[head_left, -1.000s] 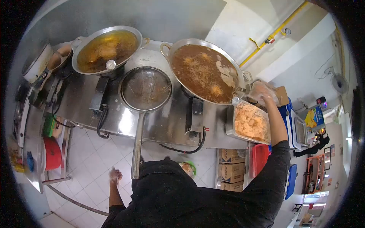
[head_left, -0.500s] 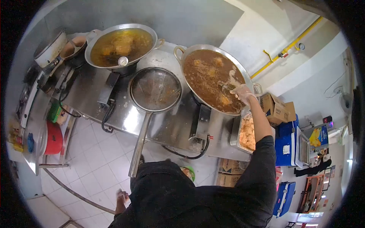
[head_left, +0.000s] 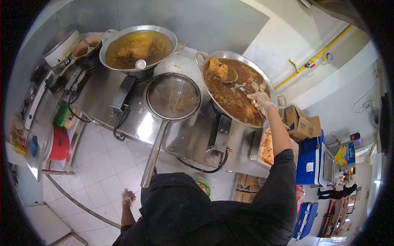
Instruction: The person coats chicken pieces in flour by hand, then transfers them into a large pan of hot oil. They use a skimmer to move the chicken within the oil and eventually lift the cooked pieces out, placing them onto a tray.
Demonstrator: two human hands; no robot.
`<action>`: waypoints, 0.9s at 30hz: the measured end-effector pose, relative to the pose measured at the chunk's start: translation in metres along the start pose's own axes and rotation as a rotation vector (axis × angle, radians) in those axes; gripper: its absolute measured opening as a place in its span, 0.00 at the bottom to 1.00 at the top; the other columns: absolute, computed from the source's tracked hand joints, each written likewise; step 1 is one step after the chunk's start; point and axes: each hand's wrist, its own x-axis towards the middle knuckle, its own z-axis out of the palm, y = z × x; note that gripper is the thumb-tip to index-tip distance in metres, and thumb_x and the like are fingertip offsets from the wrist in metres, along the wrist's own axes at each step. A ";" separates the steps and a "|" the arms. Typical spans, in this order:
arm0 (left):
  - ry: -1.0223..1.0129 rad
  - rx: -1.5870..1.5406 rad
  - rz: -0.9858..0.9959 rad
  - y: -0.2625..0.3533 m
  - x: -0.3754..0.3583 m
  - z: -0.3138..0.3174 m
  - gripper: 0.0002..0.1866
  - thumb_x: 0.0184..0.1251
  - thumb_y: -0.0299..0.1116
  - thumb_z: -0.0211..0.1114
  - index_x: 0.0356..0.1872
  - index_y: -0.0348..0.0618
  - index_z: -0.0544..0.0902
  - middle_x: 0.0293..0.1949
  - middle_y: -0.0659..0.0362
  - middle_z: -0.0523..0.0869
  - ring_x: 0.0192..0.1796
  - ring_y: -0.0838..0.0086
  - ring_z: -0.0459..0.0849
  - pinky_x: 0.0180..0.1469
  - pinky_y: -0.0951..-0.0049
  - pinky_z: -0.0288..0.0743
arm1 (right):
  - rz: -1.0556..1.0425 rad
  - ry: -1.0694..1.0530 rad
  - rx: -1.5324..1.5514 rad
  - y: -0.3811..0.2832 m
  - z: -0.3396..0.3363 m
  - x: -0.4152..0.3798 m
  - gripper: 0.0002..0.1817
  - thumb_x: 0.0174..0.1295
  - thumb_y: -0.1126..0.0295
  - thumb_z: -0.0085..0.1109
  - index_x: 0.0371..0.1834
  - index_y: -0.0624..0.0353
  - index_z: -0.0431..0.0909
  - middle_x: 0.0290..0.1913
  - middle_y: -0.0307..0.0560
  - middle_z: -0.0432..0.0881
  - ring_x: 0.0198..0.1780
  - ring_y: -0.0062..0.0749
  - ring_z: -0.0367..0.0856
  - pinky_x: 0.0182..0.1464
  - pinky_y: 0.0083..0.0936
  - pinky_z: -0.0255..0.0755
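In a clear plastic glove, my right hand (head_left: pixel 261 100) grips the handle of a skimmer (head_left: pixel 229 75). The skimmer's round bowl lifts browned pieces of fried chicken (head_left: pixel 218 69) at the far left side of a wide wok (head_left: pixel 269 80) full of bubbling brown oil. Another piece (head_left: pixel 250 111) floats nearer the wok's front. My left hand (head_left: pixel 128 198), also gloved, hangs low by my side above the tiled floor, fingers loosely apart with nothing visible in them. A long-handled round strainer (head_left: pixel 174 96) lies on the steel counter (head_left: pixel 141 123) between the two woks.
A second wok (head_left: pixel 173 39) holds yellow oil, frying food and a dial thermometer (head_left: pixel 140 64). Right of my forearm are a tray (head_left: pixel 255 153) of coated raw pieces, cardboard boxes (head_left: pixel 301 123) and blue coolers (head_left: pixel 308 164). Pots (head_left: pixel 61 47) stand at the far left.
My right hand has swung the skimmer to the wok's far left, and its bowl has come up with fried chicken. My left hand has risen slightly and moved away from my body.
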 end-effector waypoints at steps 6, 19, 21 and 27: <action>0.109 0.202 0.095 0.014 -0.009 0.011 0.27 0.64 0.60 0.46 0.22 0.45 0.67 0.15 0.62 0.65 0.14 0.73 0.66 0.15 0.74 0.65 | 0.071 -0.009 0.096 0.001 0.001 -0.016 0.19 0.47 0.60 0.68 0.38 0.62 0.79 0.28 0.39 0.73 0.28 0.26 0.68 0.29 0.25 0.63; 0.003 -0.007 -0.167 -0.012 0.020 -0.054 0.23 0.61 0.54 0.50 0.23 0.42 0.72 0.18 0.55 0.74 0.15 0.66 0.72 0.16 0.68 0.66 | 0.067 0.133 0.023 -0.038 -0.008 -0.079 0.17 0.46 0.60 0.67 0.37 0.58 0.82 0.31 0.39 0.80 0.27 0.20 0.74 0.26 0.19 0.67; -0.004 0.021 -0.119 -0.007 0.024 -0.053 0.24 0.61 0.55 0.50 0.24 0.41 0.72 0.19 0.55 0.75 0.16 0.66 0.73 0.16 0.68 0.66 | 0.066 0.148 -0.019 -0.054 -0.007 -0.085 0.16 0.48 0.61 0.66 0.37 0.59 0.82 0.35 0.41 0.82 0.30 0.21 0.75 0.28 0.20 0.69; 0.022 0.071 0.094 0.010 0.009 -0.033 0.24 0.62 0.55 0.48 0.23 0.42 0.71 0.19 0.57 0.74 0.15 0.69 0.73 0.17 0.69 0.66 | -0.108 0.119 0.028 -0.106 0.014 -0.072 0.08 0.52 0.67 0.64 0.30 0.60 0.80 0.16 0.32 0.71 0.16 0.14 0.64 0.15 0.14 0.56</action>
